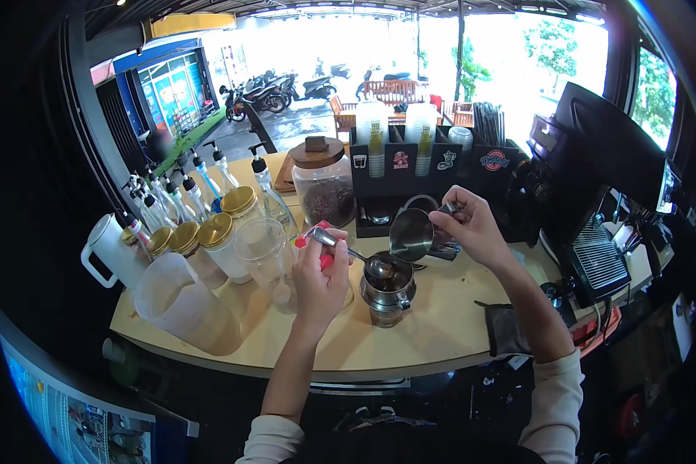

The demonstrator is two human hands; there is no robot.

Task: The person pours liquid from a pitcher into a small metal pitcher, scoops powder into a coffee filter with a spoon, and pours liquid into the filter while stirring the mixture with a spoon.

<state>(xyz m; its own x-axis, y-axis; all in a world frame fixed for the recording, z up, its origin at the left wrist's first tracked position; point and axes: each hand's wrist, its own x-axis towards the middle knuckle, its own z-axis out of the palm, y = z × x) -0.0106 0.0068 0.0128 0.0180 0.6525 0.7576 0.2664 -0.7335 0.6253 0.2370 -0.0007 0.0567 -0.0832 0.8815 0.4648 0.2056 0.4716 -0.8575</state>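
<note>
My left hand (322, 277) grips the handle of a metal spoon (379, 267). The spoon's bowl sits over the mouth of a metal coffee dripper (387, 298), and dark contents show beneath it. Under the dripper is a small glass (385, 318), mostly hidden. In my right hand (478, 232) is a small steel pitcher (411, 235), tilted toward the dripper with its rim close above the spoon. Whether liquid is flowing from it I cannot tell. A clear plastic pitcher (261, 246) stands just left of my left hand. Something red and pink lies behind that hand, partly covered.
At left are a frosted jug (170, 298), gold-lidded jars (216, 232) and several pump bottles (264, 182). Behind the dripper stand a wooden-lidded glass jar (322, 185) and a black cup organizer (398, 166). A monitor (611, 143) and a dark cloth (509, 329) are at right.
</note>
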